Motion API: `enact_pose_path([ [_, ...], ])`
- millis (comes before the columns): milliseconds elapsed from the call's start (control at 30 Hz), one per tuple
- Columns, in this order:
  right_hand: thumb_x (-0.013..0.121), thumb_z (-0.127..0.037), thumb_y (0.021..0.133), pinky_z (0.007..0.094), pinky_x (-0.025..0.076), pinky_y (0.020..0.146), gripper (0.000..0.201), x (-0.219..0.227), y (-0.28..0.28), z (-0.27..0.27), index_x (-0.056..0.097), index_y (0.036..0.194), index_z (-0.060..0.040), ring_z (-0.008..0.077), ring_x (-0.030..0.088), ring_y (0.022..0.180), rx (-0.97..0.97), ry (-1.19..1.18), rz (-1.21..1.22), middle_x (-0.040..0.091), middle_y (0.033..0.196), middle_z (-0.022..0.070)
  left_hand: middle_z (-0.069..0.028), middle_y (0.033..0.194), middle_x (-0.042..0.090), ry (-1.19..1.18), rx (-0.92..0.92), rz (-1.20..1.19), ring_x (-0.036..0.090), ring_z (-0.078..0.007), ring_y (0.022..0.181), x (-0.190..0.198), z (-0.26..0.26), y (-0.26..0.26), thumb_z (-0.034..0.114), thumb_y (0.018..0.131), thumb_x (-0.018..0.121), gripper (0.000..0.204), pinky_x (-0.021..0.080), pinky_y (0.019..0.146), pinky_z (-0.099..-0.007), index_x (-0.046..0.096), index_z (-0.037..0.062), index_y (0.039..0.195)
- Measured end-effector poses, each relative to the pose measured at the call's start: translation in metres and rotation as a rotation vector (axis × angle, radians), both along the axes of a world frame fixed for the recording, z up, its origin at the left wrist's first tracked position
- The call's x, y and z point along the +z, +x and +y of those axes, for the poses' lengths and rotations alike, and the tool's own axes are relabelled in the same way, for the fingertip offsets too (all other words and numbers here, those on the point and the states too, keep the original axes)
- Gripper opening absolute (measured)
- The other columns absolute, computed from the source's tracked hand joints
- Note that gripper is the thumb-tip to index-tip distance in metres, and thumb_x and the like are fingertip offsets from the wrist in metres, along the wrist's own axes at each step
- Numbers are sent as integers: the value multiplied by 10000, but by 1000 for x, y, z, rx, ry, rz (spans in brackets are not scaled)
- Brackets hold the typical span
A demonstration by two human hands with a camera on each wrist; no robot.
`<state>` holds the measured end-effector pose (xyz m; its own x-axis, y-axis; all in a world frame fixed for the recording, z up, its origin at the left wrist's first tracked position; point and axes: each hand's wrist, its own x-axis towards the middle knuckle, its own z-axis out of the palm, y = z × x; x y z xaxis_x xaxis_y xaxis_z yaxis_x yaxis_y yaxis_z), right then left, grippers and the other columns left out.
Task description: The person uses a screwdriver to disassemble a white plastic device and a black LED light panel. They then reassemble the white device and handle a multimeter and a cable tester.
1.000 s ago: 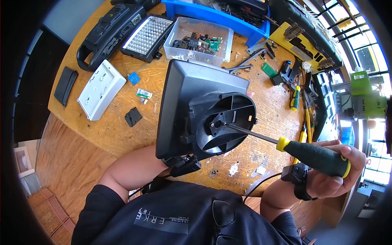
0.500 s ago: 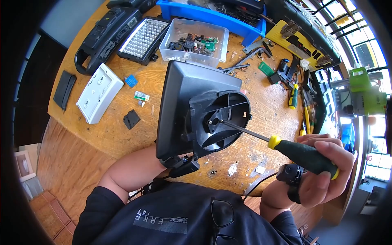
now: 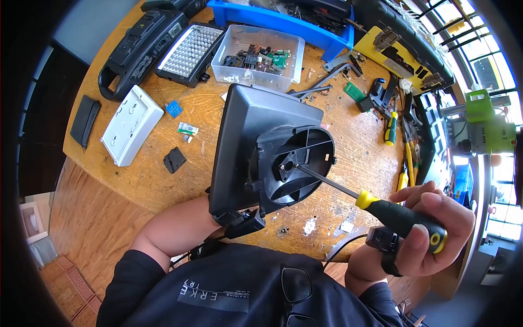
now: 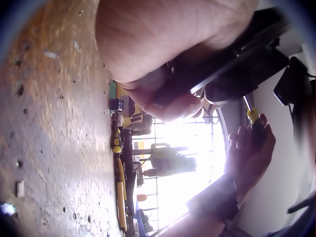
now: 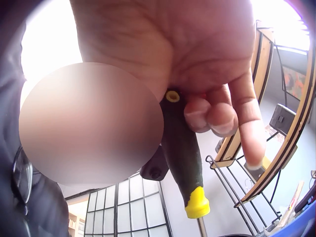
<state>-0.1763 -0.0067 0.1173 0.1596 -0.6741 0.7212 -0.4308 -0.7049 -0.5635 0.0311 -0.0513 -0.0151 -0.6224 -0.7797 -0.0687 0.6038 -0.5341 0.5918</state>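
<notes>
A black plastic housing (image 3: 239, 147) is held up over the bench, its oval ribbed base facing right. In the left wrist view my left hand (image 4: 173, 54) grips the housing's edge with curled fingers; in the head view the housing hides that hand. My right hand (image 3: 441, 229) holds the dark green and yellow handle of a screwdriver (image 3: 403, 219) between thumb and fingers. Its tip meets a screw spot beside the round hole in the base's small central plate. From the right wrist view, the handle (image 5: 182, 148) lies against the palm of the right hand (image 5: 197, 64).
On the wooden bench (image 3: 185, 191) lie a white plastic cover (image 3: 132, 126), an LED lamp (image 3: 190, 53) and a clear bin (image 3: 256, 76) of scraps. A blue tray (image 3: 283, 19) stands behind. Another screwdriver (image 3: 391, 129), pliers and a black-yellow case (image 3: 392, 54) are at right.
The screwdriver handle and my right hand have moved left and slightly down, and the fingers have shifted around the handle. The housing has moved and tilted slightly.
</notes>
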Motion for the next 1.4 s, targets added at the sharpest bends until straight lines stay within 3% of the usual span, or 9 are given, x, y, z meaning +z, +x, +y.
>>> enact_pose_path([
  [167, 692, -414, 823, 254, 442, 502, 542, 1, 10, 9, 508, 978, 72, 168, 529, 492, -80, 80, -84, 564, 619, 135, -196, 1471, 310, 123, -6, 290, 604, -341, 1099, -4, 1, -4, 356, 925, 542, 735, 614, 724, -498, 195, -9, 1460],
  [467, 723, -424, 803, 237, 473, 541, 572, 1, 4, 16, 539, 987, 85, 110, 484, 493, -344, 160, -104, 595, 694, 123, -205, 1479, 296, -230, 35, -27, 572, -347, 1146, 9, 1, -3, 312, 912, 576, 752, 606, 760, -501, 187, -31, 1455],
  [633, 817, -164, 726, 250, 388, 475, 523, 4, -15, -2, 514, 1065, 96, 108, 453, 471, 278, 90, -25, 567, 674, 118, -203, 1486, 282, -158, 17, -105, 550, -349, 1173, 11, 1, 2, 291, 901, 601, 768, 592, 793, -514, 181, -37, 1454],
  [867, 673, -559, 791, 249, 427, 529, 676, 5, 16, 17, 544, 956, 83, 97, 482, 504, -356, 296, -173, 603, 716, 109, -210, 1470, 309, -331, 43, -66, 539, -369, 1184, 3, -1, -1, 343, 918, 568, 761, 575, 801, -563, 174, -11, 1465],
  [967, 716, -518, 768, 253, 447, 541, 669, -2, 9, 16, 533, 971, 92, 102, 498, 512, -328, 193, -140, 606, 721, 114, -223, 1448, 339, 66, 12, -5, 545, -380, 1176, -10, 2, 2, 400, 934, 519, 771, 562, 798, -599, 141, 2, 1475],
  [1033, 731, -498, 760, 255, 457, 550, 664, 0, -5, 12, 528, 978, 95, 107, 509, 520, -259, 167, -63, 607, 721, 115, -242, 1407, 392, 391, -38, 621, 552, -405, 1158, -27, 3, 1, 440, 938, 488, 789, 543, 792, -641, 109, 13, 1482],
  [1133, 753, -513, 744, 247, 466, 562, 710, 0, -9, 4, 519, 1019, 98, 102, 513, 514, 104, 118, 20, 610, 719, 113, -255, 1363, 440, 386, -65, 645, 556, -423, 1144, -37, 0, 1, 446, 933, 499, 799, 531, 800, -655, 101, 29, 1486],
  [1200, 751, -577, 721, 234, 461, 553, 751, -6, 12, 12, 550, 1011, 86, 90, 513, 505, -126, 129, -307, 611, 718, 97, -260, 1355, 447, 400, -53, 657, 559, -429, 1138, -30, 1, 0, 447, 931, 503, 804, 528, 803, -657, 98, 31, 1487],
  [1400, 787, -541, 693, 238, 471, 536, 690, 4, 12, 17, 593, 931, 77, 102, 551, 529, -350, 246, -181, 612, 701, 82, -271, 1345, 452, 398, -38, 627, 565, -435, 1126, -33, -1, 0, 448, 917, 526, 831, 536, 789, -649, 96, 21, 1485],
])
